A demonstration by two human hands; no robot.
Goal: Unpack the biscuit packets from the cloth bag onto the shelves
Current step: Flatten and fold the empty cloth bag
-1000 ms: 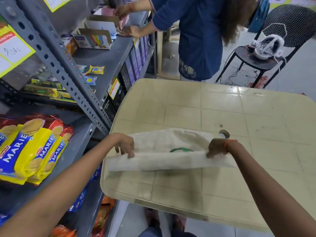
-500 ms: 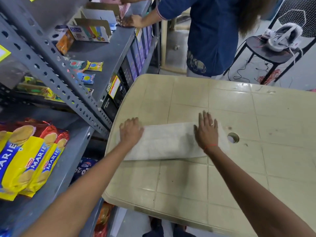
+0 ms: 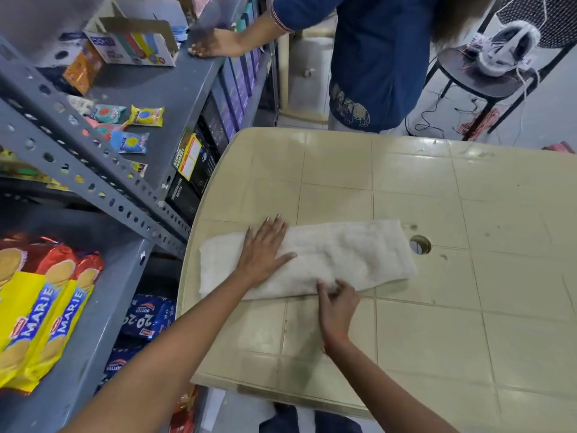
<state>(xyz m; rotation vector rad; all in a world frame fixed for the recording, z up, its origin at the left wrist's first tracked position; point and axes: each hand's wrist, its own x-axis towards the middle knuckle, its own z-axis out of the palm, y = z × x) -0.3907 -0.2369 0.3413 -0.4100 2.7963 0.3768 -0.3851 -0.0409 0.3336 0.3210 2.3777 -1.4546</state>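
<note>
A white cloth bag [image 3: 352, 254] lies folded into a flat strip on the beige plastic table [image 3: 437, 323]. My left hand [image 3: 265, 254] presses flat on the strip's left half, fingers spread. At the strip's near edge my right hand [image 3: 338, 303] pinches the cloth with its fingertips. Yellow and red Marie biscuit packets [image 3: 37, 310] lie stacked on the grey metal shelf [image 3: 103, 339] at the left. Blue 20-20 biscuit packets [image 3: 146, 317] sit on the shelf below.
Small snack packets [image 3: 131, 126] and an open cardboard box [image 3: 134, 45] sit on the upper shelf. Another person in a blue top [image 3: 374, 57] stands beyond the table, one hand on that shelf. A round hole [image 3: 420, 244] marks the table's middle. A black stool [image 3: 480, 76] stands at the back right.
The bag went from being folded over in both hands to lying flat. My right hand left its top and came to the near edge. My left hand slid toward the middle.
</note>
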